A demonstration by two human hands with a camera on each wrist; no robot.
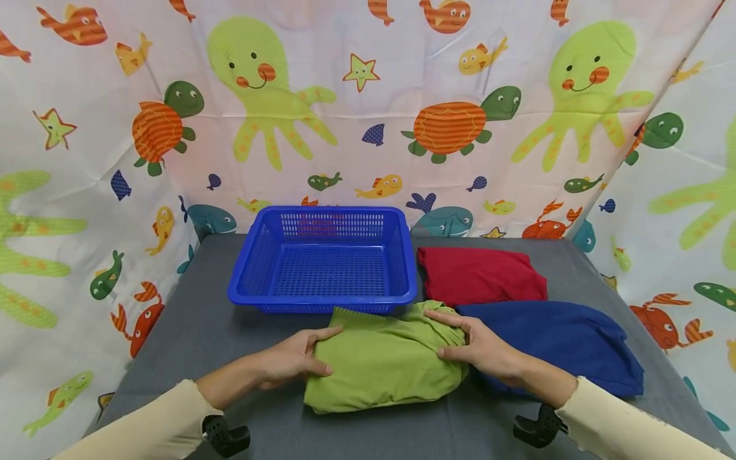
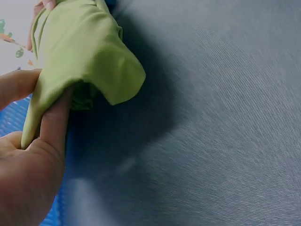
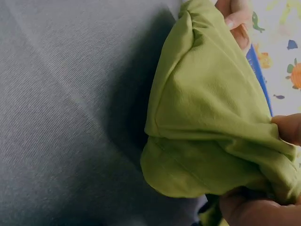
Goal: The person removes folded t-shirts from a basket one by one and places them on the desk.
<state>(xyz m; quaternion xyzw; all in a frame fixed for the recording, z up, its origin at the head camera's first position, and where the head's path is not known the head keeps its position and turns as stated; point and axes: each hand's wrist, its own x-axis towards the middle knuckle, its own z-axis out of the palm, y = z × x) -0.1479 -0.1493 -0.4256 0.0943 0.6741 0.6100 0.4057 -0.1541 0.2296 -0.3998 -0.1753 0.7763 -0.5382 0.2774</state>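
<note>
A folded lime-green garment [image 1: 385, 364] is held between both hands in front of the blue basket. My left hand [image 1: 293, 358] grips its left end; in the left wrist view the fingers [image 2: 56, 117] go under the fabric while others lie over it. At the opposite end, my right hand [image 1: 489, 348] pinches the bunched right side, as the right wrist view also shows with a fingertip [image 3: 289, 129] on top. Loose cloth sags at the lower edge, over a dark shadow on the table. The garment's far edge overlaps the basket's front rim in the head view.
Behind the hands stands a blue plastic mesh basket [image 1: 322, 300] with nothing in it. To the right lie a folded red cloth [image 1: 483, 275] and, nearer, a folded blue cloth [image 1: 558, 345]. A sea-animal printed curtain [image 1: 345, 166] walls the grey table [image 1: 190, 313] at back and sides.
</note>
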